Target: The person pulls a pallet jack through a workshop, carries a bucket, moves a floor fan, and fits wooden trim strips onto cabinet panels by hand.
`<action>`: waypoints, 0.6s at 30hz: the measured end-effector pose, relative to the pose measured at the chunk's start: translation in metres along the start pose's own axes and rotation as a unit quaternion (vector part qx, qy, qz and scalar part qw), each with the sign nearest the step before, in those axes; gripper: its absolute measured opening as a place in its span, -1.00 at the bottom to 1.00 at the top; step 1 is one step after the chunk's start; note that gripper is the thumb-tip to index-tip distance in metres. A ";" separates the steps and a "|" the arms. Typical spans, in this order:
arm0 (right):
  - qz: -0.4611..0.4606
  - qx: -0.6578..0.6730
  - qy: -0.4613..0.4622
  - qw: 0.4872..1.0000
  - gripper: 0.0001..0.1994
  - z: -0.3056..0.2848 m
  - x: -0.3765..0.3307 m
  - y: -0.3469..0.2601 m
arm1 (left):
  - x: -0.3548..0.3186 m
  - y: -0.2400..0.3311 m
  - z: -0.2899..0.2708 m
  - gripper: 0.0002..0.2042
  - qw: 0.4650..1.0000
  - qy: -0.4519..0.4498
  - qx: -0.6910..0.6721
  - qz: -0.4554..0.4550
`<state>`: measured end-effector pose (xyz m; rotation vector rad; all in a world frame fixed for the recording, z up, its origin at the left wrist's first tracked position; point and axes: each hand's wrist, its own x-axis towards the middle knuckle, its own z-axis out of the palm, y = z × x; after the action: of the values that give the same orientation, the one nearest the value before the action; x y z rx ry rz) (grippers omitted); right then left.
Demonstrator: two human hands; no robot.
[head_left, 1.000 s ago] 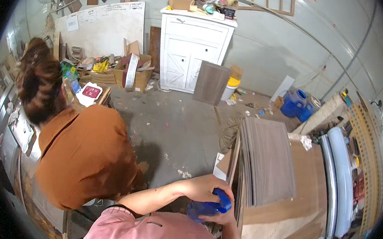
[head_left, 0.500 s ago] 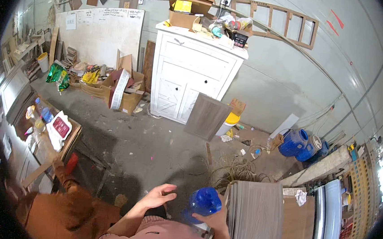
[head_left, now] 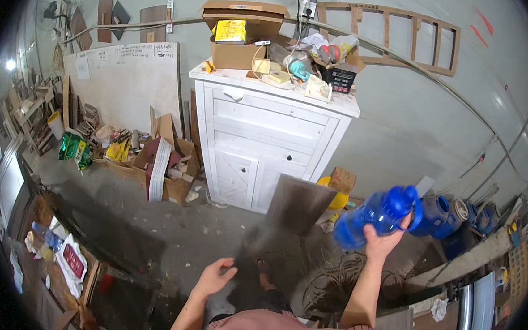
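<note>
My right hand [head_left: 384,238] is raised at the right of the head view and grips a large translucent blue water bottle [head_left: 373,216] with a blue cap, held tilted on its side. My left hand [head_left: 215,277] hovers low in the middle with fingers apart, holding nothing, above the grey concrete floor [head_left: 166,225]. A pink shirt shows at the bottom edge.
A white cabinet [head_left: 266,141] stands against the wall, topped with an open cardboard box [head_left: 243,33] and clutter. A dark panel [head_left: 297,205] leans on it. Blue jugs [head_left: 452,216] sit at right, boxes of scraps [head_left: 159,163] at left, a large board [head_left: 125,83] behind.
The view has tilted upward; the person in the orange shirt has left the picture. My right hand has lifted the blue bottle up and to the right. My left hand came off it.
</note>
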<state>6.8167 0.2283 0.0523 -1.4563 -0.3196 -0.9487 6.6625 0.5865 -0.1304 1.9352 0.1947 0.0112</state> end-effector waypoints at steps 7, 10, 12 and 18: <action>-0.101 0.037 0.058 0.992 -0.04 0.104 0.197 0.115 | -0.020 -0.314 0.065 -0.56 0.927 -0.046 0.312 -0.204; -0.111 0.000 0.067 0.992 -0.17 0.158 0.277 0.150 | -0.025 -0.320 0.098 -0.61 0.918 -0.048 0.273 -0.283; -0.084 -0.028 0.048 0.995 -0.15 0.189 0.326 0.183 | -0.008 -0.297 0.117 -0.63 0.910 -0.032 0.227 -0.346; -0.055 -0.133 0.024 0.989 -0.08 0.259 0.394 0.279 | 0.056 -0.282 0.146 -0.68 0.920 -0.004 0.227 -0.319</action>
<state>7.3474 0.2874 0.1756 -1.6693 -0.2469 -1.1477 6.6953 0.5586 -0.4498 2.2410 0.8792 -0.5152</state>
